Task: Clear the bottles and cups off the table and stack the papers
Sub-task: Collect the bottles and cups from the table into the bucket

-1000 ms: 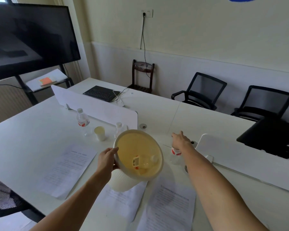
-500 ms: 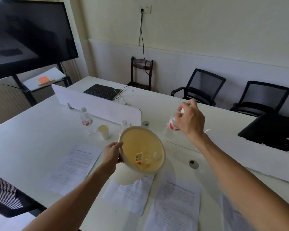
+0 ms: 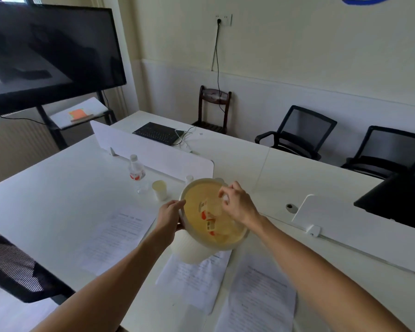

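My left hand (image 3: 170,213) grips the left rim of a white waste bin (image 3: 192,251), held tilted above the table. My right hand (image 3: 237,203) is over the bin's mouth, fingers pinched on the cap end of a clear bottle with a red label (image 3: 207,209) that reaches down inside. Another bottle (image 3: 211,227) lies at the bin's bottom. On the table stand a clear bottle (image 3: 137,172) and a paper cup (image 3: 159,189); a further bottle's cap (image 3: 189,179) shows behind the bin. Three printed papers (image 3: 120,236), (image 3: 194,276), (image 3: 259,295) lie flat near me.
White desk dividers (image 3: 153,154), (image 3: 345,219) stand along the table's middle. A black keyboard (image 3: 157,133) lies beyond, a black device (image 3: 398,200) at the right. A mesh chair (image 3: 15,267) is at my left, office chairs (image 3: 302,133) by the wall, a large screen (image 3: 46,51) at left.
My right hand lifted the bottle from the table at the right, carried it left and lowered it into the bin. My left hand kept holding the bin.
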{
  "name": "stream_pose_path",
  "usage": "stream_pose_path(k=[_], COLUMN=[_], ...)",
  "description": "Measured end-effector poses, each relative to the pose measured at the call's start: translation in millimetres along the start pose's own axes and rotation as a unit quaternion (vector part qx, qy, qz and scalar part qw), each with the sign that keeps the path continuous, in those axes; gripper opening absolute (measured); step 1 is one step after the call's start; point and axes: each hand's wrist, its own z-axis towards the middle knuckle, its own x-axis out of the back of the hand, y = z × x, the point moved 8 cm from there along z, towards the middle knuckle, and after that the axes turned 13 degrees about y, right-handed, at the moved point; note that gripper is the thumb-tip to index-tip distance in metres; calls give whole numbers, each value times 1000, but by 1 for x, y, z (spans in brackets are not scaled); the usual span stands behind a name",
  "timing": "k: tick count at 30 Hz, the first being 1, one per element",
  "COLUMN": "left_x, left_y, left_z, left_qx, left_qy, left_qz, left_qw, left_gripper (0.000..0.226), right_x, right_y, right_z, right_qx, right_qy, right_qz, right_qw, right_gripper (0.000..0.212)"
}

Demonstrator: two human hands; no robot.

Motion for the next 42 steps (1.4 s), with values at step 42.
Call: stream_pose_path(k=[42], left_x=[60], left_y=[-24], left_z=[54], left_qx=[48], left_qy=[145], left_qz=[-40], left_qw=[987], left_gripper=[19], right_x=[-83], right_y=[68], right_z=[46], right_qx=[-8], right_qy=[-55], right_qz=[-100], right_qw=[993], right_gripper=[34])
